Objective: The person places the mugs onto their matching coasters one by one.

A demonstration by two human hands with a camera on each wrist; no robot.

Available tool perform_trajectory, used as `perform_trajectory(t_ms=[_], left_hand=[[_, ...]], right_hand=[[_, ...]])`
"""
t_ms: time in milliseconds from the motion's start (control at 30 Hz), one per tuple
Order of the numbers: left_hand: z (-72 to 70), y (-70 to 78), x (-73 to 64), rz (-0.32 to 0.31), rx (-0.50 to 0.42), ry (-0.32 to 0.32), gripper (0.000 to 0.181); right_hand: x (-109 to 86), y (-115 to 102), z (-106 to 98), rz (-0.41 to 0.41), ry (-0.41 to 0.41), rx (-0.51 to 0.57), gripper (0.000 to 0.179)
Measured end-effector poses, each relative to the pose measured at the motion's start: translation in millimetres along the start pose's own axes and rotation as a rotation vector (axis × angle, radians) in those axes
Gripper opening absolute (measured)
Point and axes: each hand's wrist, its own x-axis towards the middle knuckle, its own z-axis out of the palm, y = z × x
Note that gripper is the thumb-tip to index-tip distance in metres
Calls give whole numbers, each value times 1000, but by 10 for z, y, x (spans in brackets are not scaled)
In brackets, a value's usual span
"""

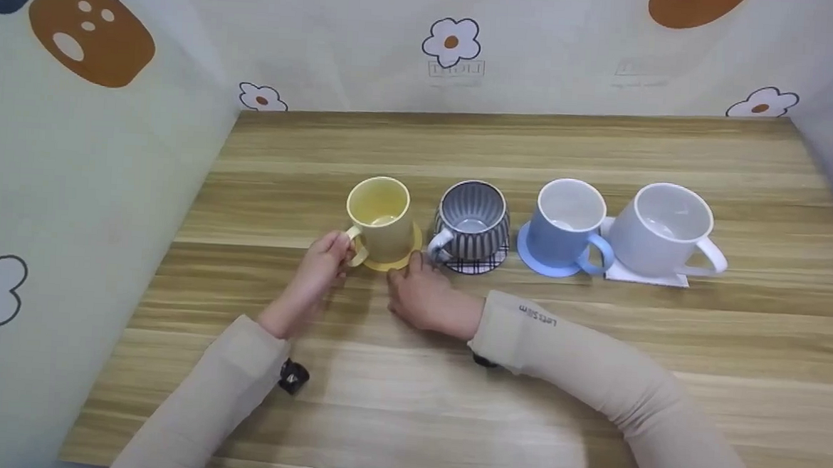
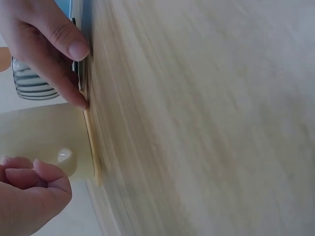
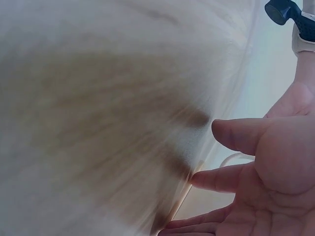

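Observation:
By its handle, my left hand pinches a yellow mug, which stands upright on a round yellow coaster. My right hand is low beside that coaster, its fingertips at the coaster's front right edge. Fairly straight fingers reach along the tabletop in the right wrist view. The left wrist view shows the curled left hand in front of the mug wall. Just right of the right fingertips stands a grey striped mug on a plaid coaster.
Farther right, a blue mug stands on a round blue coaster, beside a white mug on a white square coaster. The wooden table meets a flower-patterned wall covering at the back and left.

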Motion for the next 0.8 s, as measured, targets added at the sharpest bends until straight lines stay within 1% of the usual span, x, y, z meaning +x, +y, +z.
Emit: perform_trajectory(t_ms=[100,200,267,333,367,400,533,567,600,667,733,800], left_hand=[[-8,5,5,14,2,-29,28],[-18,10,9,20,-1,-51,28],[-20,20,8,29,32,-44,28],[-25,31,5,48,92,-28,27],[-30,37,3,81,155,-9,27],[-40,43,-3,120,240,6,27],[-120,70,-36,304,642,84,30],[-149,79,-49,357,730,100,32],[-181,91,-60,395,795,104,34],[-235,124,-77,467,885,117,40],[-284,163,-81,533,944,130,46],[-323,208,-82,588,984,136,52]], right_hand=[[4,6,5,-1,-4,-1,39],[7,16,-4,-1,-34,26,40],[7,28,-15,-5,-65,57,43],[8,46,-23,-16,-92,87,47],[4,57,-26,-24,-101,101,48],[-2,69,-30,-34,-106,114,49],[-61,109,-57,-94,-95,196,51],[-86,119,-77,-113,-99,228,52],[-111,131,-97,-137,-100,256,54],[-165,167,-151,-198,-99,308,55],[-224,225,-220,-272,-92,329,56],[-278,305,-291,-359,-51,327,56]])
